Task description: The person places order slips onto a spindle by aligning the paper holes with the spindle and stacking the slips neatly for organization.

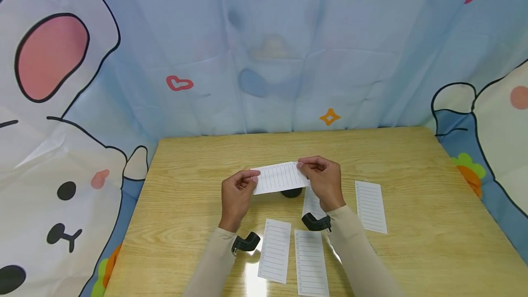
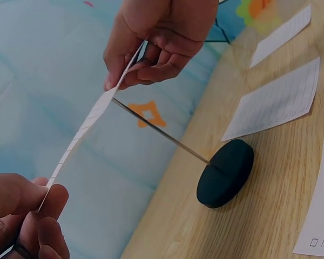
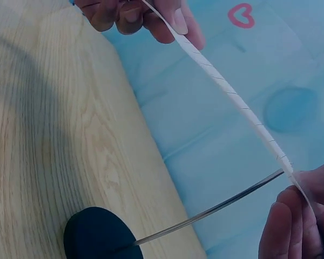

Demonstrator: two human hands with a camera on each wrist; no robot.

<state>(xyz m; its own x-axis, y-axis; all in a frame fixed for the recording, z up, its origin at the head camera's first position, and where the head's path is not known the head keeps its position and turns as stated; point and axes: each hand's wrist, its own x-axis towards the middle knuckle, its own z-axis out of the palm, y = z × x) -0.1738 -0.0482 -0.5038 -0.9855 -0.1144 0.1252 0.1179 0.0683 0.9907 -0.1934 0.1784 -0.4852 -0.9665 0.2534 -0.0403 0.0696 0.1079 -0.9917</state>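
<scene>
A ruled paper slip (image 1: 280, 178) with small checkboxes is stretched sideways between both hands. My left hand (image 1: 238, 198) pinches its left end between thumb and fingers, and my right hand (image 1: 326, 182) pinches the right end. Under the slip stands a bill spike with a round black base (image 2: 225, 174) and a thin metal rod (image 2: 162, 132). The rod's top meets the slip's underside close to the right hand's fingers in both wrist views. From the head view, the slip hides the rod and part of the base.
Two more checklist slips (image 1: 274, 251) (image 1: 312, 262) lie on the wooden table (image 1: 185, 187) between the forearms. Another slip (image 1: 312, 203) is partly behind the right hand, and one slip (image 1: 371, 206) lies farther right. A cartoon-print curtain (image 1: 280, 49) hangs behind the table.
</scene>
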